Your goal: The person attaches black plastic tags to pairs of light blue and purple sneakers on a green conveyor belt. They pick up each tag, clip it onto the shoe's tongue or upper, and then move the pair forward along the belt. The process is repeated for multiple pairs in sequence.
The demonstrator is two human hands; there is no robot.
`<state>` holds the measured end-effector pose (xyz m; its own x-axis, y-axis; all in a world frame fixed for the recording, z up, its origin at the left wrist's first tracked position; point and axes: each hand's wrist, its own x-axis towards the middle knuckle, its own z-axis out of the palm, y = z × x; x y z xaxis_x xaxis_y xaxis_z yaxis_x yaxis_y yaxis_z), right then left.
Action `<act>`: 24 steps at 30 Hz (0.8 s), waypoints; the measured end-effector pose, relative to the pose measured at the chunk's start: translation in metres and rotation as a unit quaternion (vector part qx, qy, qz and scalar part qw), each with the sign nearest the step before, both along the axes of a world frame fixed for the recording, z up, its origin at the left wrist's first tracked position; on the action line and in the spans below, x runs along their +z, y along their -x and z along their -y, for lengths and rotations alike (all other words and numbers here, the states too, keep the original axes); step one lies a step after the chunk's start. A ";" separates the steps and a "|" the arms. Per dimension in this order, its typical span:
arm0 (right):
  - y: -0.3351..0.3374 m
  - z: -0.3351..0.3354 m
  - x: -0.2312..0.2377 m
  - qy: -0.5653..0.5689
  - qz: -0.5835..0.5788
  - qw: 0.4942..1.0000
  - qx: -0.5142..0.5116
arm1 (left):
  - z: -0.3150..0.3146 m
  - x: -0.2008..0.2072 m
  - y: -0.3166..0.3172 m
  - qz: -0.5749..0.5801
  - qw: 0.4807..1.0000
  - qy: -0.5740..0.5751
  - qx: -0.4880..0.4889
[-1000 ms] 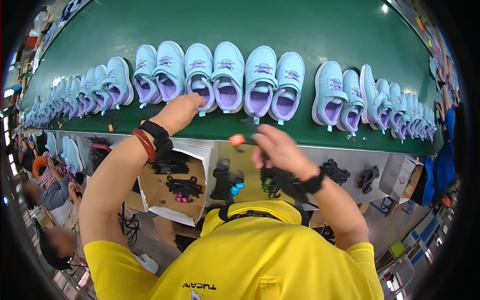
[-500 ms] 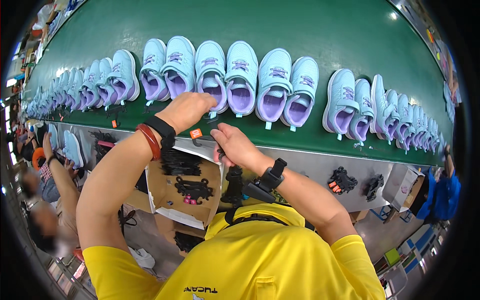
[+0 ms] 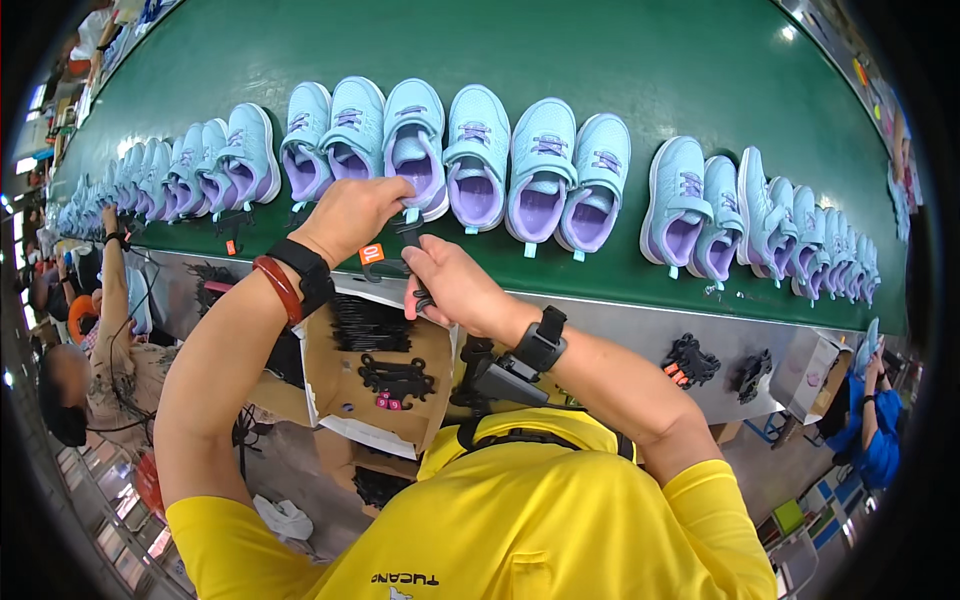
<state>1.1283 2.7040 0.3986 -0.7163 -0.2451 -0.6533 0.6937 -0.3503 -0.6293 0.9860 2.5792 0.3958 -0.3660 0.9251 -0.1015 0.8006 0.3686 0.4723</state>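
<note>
My left hand [image 3: 352,220] is closed, its fingertips pinching the heel edge of a light-blue and lilac sneaker [image 3: 414,105] on the green table. Just below that heel, my right hand [image 3: 455,285] grips black plastic shoe hangers [image 3: 408,230]. The top hanger reaches up to the heel tab, and an orange size tag [image 3: 372,254] sits by its hook. Whether the hanger is fastened to the shoe, I cannot tell. Right beside this shoe stands its matching sneaker [image 3: 476,125], toe pointing away from me.
Pairs of similar sneakers [image 3: 548,140] line the green table [image 3: 600,50] to both sides. Below its edge, an open cardboard box [image 3: 330,375] holds black hangers. More hanger bundles [image 3: 690,360] lie on a grey ledge at right. People work at far left and far right.
The sneaker at my left hand has shifted slightly left and turned away from its mate. Both hands moved a little left, and the hanger came up to the heel.
</note>
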 end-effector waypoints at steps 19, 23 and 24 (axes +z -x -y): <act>0.012 -0.057 -0.006 -0.175 -0.202 0.950 0.161 | -0.011 0.021 -0.016 -0.036 0.991 0.062 -0.110; 0.012 -0.088 -0.006 -0.556 -0.449 0.697 0.054 | 0.006 0.007 -0.016 0.002 0.988 0.139 -0.064; 0.007 -0.091 -0.015 -0.576 -0.465 0.660 0.131 | 0.007 0.010 -0.018 0.014 0.988 0.142 -0.052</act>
